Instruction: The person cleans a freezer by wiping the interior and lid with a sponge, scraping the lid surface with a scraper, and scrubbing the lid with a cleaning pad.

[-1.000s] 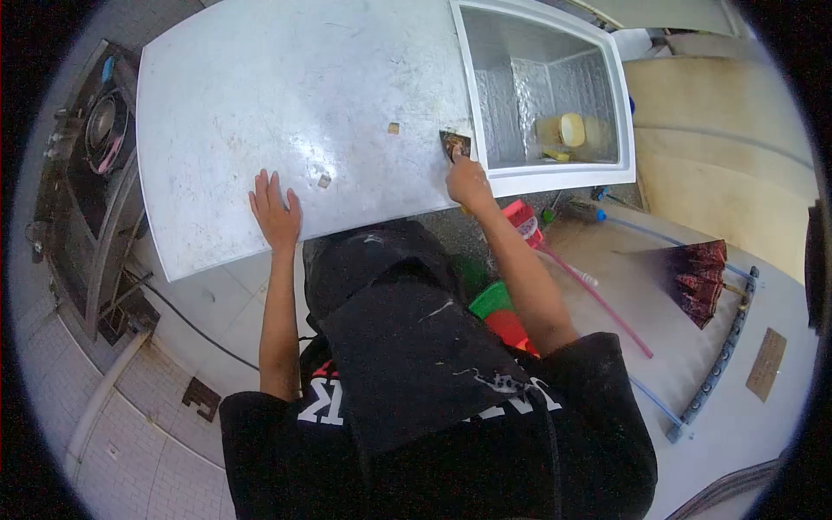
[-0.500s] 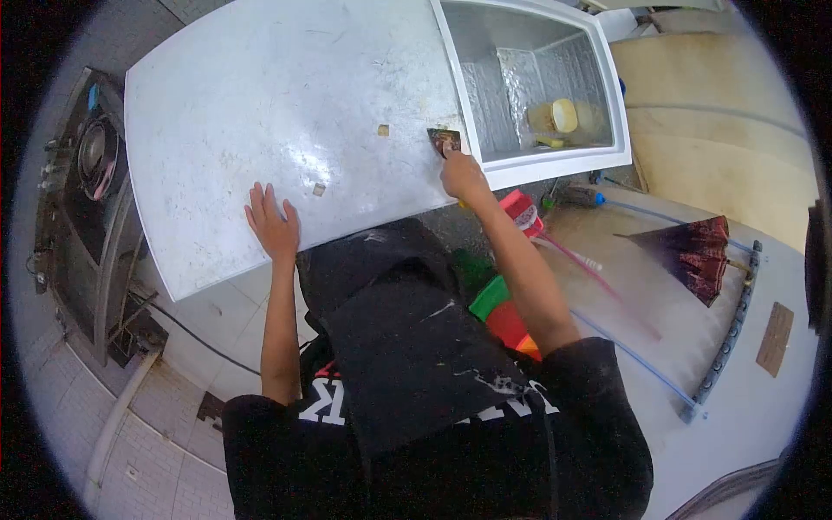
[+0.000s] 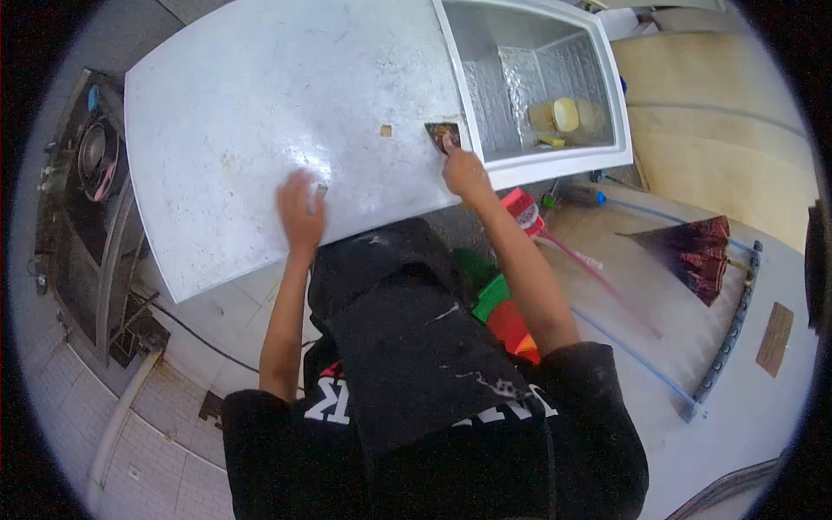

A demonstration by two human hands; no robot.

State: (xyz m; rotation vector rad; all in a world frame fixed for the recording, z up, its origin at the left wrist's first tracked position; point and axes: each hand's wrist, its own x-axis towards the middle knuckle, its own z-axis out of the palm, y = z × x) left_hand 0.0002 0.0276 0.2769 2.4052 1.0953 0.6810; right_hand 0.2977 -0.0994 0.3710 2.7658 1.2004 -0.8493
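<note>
My right hand (image 3: 466, 176) grips a scraper (image 3: 443, 136) with a wide, dark, stained blade. The blade lies against the white top (image 3: 260, 104) of a chest freezer, close to the edge of its glass-covered section. My left hand (image 3: 302, 212), blurred by motion, is over the same white top near its front edge. Its thumb stands apart from the fingers, and nothing shows in it. Beside that thumb is a small tan patch (image 3: 321, 191), and another square patch (image 3: 386, 131) is farther back, between my hands.
Inside the freezer's glass section (image 3: 511, 87) sits a yellowish tub (image 3: 563, 114). At right are a red dustpan (image 3: 523, 211), a folded dark umbrella (image 3: 698, 260) and a blue pole (image 3: 641, 360). A gas stove (image 3: 95, 156) stands at left.
My left hand has lifted or slid to the right along the freezer top, towards the nearer tan patch. My right hand and the scraper have barely shifted.
</note>
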